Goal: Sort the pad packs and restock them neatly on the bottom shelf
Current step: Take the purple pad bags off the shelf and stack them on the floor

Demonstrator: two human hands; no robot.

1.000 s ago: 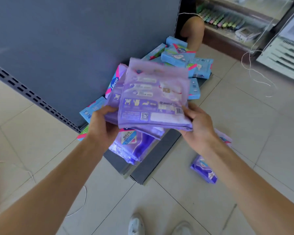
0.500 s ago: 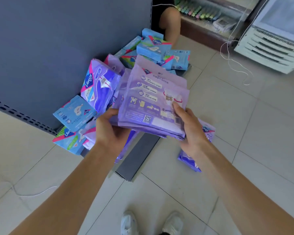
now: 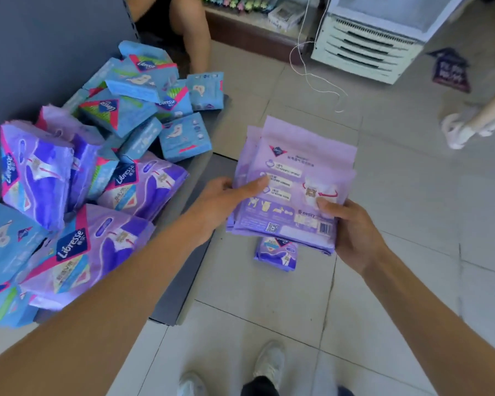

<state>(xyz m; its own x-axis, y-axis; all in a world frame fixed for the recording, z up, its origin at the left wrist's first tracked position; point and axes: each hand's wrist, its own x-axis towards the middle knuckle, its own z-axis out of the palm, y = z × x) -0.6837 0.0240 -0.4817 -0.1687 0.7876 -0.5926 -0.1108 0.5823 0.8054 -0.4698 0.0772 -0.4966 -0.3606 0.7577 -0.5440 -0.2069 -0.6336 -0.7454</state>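
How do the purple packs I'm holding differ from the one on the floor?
The pale purple stack of packs is gripped by left hand and right hand; the darker purple floor pack lies untouched. The stack shows barcoded backs; the floor pack, its front. Both are purple.
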